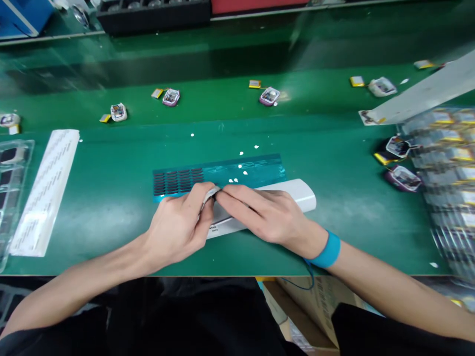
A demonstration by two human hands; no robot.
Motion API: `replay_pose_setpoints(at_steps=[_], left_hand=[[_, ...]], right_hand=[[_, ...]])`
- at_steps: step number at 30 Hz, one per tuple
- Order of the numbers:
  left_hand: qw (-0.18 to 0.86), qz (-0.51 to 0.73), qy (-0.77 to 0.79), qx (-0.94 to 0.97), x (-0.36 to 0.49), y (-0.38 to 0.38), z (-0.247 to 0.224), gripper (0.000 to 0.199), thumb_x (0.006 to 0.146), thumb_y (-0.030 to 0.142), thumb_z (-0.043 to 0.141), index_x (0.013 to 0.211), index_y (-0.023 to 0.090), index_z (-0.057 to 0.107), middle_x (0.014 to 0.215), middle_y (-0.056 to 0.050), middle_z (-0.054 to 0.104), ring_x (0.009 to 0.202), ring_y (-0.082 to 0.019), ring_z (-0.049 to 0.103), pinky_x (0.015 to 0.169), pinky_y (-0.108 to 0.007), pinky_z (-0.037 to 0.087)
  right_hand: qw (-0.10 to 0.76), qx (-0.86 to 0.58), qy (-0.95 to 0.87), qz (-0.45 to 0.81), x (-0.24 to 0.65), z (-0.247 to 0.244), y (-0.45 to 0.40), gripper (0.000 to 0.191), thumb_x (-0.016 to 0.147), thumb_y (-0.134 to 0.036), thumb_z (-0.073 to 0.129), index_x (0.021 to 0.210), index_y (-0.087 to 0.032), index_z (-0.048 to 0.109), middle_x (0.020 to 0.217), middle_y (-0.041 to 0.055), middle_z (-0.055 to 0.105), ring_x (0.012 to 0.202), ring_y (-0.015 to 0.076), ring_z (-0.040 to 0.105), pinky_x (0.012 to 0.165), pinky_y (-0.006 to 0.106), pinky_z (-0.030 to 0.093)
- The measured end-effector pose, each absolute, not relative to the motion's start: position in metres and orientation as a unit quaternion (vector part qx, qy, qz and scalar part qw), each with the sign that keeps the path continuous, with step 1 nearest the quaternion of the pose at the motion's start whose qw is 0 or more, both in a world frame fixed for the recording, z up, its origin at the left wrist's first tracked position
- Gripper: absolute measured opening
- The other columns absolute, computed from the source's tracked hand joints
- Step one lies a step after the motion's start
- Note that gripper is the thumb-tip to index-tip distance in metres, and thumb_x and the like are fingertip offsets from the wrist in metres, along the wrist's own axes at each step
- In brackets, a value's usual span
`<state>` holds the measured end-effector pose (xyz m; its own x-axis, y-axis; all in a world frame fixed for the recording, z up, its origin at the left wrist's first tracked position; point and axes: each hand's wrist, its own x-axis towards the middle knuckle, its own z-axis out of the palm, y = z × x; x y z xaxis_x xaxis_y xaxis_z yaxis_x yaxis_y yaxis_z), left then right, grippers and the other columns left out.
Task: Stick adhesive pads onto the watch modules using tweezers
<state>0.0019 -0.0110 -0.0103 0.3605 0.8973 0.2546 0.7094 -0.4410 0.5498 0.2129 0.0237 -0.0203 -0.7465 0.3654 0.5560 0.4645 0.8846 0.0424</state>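
Both hands meet near the middle of the green table. My left hand pinches a small pale piece, seen edge-on between thumb and forefinger. The fingertips of my right hand are pressed together against the right end of that piece; whatever they grip is too small to name. Below the hands lies a white, rounded-end object with small print, partly covered by them. Just behind is a blue film sheet with rows of dark strips at its left. A blue band circles my right wrist.
Small device housings with batteries line the far side. A long white label sheet and a clear tray lie left. At right are two housings, stacked clear trays and a slanting white bar.
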Motion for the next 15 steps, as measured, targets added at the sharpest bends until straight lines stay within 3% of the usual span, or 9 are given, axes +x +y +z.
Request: replay_pose_setpoints(at_steps=[7, 15], left_hand=[[0.351, 0.299, 0.502, 0.731, -0.003, 0.001, -0.012, 0.02, 0.097, 0.02, 0.053, 0.115, 0.02, 0.062, 0.062, 0.006, 0.056, 0.041, -0.008, 0.038, 0.041, -0.022, 0.028], [0.503, 0.307, 0.431, 0.684, 0.001, -0.002, -0.012, 0.009, 0.099, 0.024, 0.057, 0.103, 0.018, 0.063, 0.065, 0.005, 0.054, 0.047, -0.007, 0.039, 0.044, -0.021, 0.029]], right_hand=[[0.342, -0.274, -0.899, -0.006, 0.216, -0.03, 0.031, 0.031, 0.097, 0.0, 0.051, 0.116, -0.02, 0.064, 0.105, 0.0008, 0.077, 0.083, 0.0105, 0.074, 0.055, 0.019, 0.052], [0.404, -0.292, -0.863, 0.083, 0.212, -0.03, 0.031, 0.019, 0.099, -0.007, 0.054, 0.108, -0.019, 0.066, 0.098, 0.0015, 0.077, 0.083, 0.0118, 0.074, 0.06, 0.019, 0.056]])
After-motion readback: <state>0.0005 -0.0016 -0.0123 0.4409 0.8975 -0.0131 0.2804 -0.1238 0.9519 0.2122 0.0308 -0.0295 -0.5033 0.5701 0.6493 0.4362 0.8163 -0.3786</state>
